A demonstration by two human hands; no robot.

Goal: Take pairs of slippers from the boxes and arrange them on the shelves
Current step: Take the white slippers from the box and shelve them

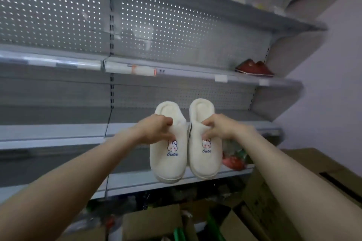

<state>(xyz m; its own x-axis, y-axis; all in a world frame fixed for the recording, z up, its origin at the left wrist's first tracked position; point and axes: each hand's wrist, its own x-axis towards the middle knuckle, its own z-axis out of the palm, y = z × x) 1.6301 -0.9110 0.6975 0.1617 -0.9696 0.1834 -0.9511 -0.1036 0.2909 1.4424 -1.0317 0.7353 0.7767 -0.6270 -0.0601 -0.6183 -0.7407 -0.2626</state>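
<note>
I hold a pair of white fluffy slippers in front of the grey shelves, toes toward me, each with a small rabbit picture and the word "Cute". My left hand (156,129) grips the left white slipper (168,154) at its opening. My right hand (221,126) grips the right white slipper (204,152) the same way. The two slippers hang side by side, level with the middle shelf (58,133). A pair of red slippers (253,67) sits at the right end of the shelf above (195,72).
Open cardboard boxes (152,223) stand on the floor below, and a large closed one (313,182) at the right. Red items in plastic wrap (234,159) lie on the lower shelf (137,181) behind the white pair. A pale wall (333,64) bounds the right side.
</note>
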